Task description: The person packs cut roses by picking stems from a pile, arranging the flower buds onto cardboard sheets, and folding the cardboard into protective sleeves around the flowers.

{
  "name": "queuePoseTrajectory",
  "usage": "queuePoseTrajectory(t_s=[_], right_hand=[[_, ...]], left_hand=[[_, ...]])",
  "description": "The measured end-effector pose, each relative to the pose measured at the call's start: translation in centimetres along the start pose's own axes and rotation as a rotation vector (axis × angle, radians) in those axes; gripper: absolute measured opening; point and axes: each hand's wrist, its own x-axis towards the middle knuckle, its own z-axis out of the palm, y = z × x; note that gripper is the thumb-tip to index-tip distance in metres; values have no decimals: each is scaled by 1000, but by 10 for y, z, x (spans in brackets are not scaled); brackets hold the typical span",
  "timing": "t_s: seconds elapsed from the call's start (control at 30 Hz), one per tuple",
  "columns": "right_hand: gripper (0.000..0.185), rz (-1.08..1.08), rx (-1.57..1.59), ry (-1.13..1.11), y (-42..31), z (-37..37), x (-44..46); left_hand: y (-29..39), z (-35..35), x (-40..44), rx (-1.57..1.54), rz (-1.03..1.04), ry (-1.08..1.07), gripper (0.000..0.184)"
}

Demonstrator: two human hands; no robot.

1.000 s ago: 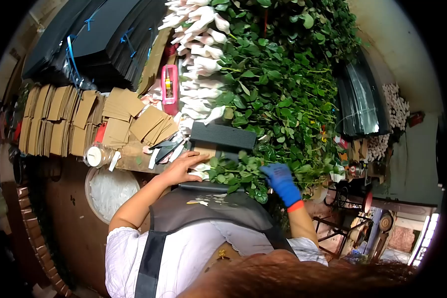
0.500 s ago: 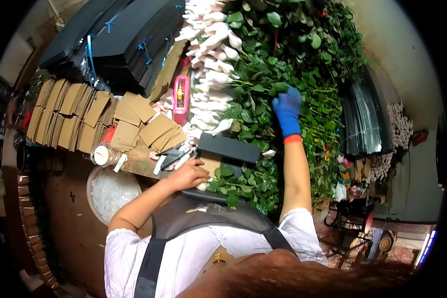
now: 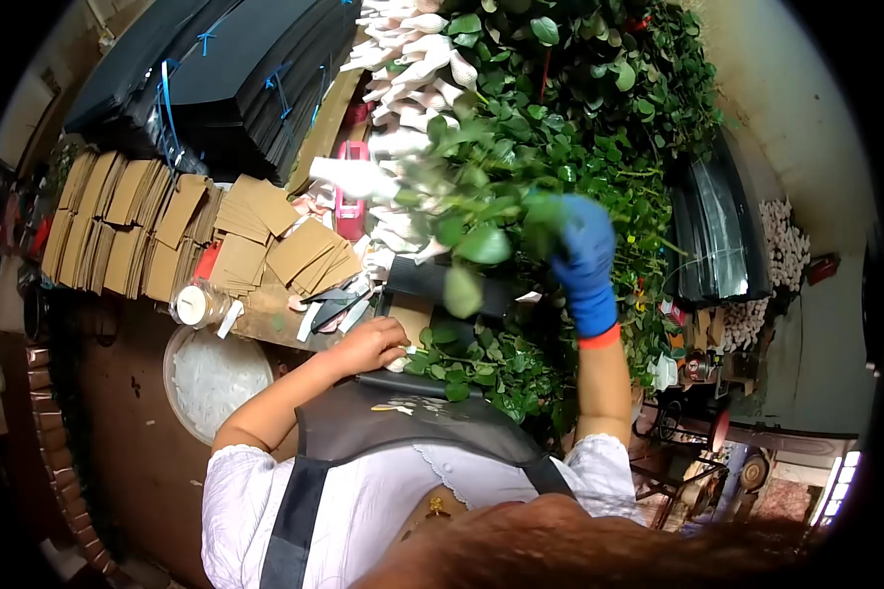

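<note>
My right hand, in a blue glove with an orange cuff, is closed round a leafy rose stem lifted above the bench. The stem's leaves are blurred, and its white-netted bud points left. My left hand is bare and rests at the edge of a brown cardboard piece, fingers lying over it. Close by its fingertips is another white bud, with leafy stems stretching right along the bench front. Behind them lies a black corrugated block, partly covered by the lifted leaves.
Netted buds line the bench beside a thick pile of green stems. To the left are cardboard stacks, black sheets, scissors, a pink tool and a jar. A round tub stands below.
My right hand has come back toward my body from the pile, lifting a rose stem with it. My left hand stays by the cardboard, its fingers drawn slightly closer together.
</note>
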Motion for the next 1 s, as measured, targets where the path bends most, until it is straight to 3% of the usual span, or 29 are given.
queuePoseTrajectory(t_s=[0.07,0.23,0.3,0.33,0.37,0.43,0.5,0.53,0.63,0.67,0.77,1.0], right_hand=[[55,70,67,-219,-20,7,-11],[50,106,14,-394,-50,-8,-60],[47,107,7,-517,-62,-9,-75],[45,100,-3,-613,-66,-8,-88],[43,95,-14,-708,-70,-8,-101],[44,97,4,-661,-72,-3,-120],[40,123,9,-580,-80,-11,-115],[38,110,52,-499,-83,-12,-113],[32,73,147,-261,-87,-12,-99],[31,51,173,-207,-92,-11,-86],[24,-27,229,-156,-118,-4,-46],[31,-154,148,-186,-172,-10,-4]], left_hand=[[-4,7,-3,-61,-58,8,16],[-13,7,-6,-96,-17,59,18],[-19,10,-8,-143,-201,-38,21],[-9,15,-11,-130,-195,221,28],[-7,11,-12,-127,-244,121,40],[1,2,-4,-360,-246,122,53],[-3,6,-7,-248,-194,168,58],[-4,7,-6,-321,-376,56,59],[-30,11,-12,-166,-164,-24,39],[-30,14,-11,-217,-104,62,29],[-24,14,-11,-255,-170,72,27],[-13,11,-14,-191,-259,39,23]])
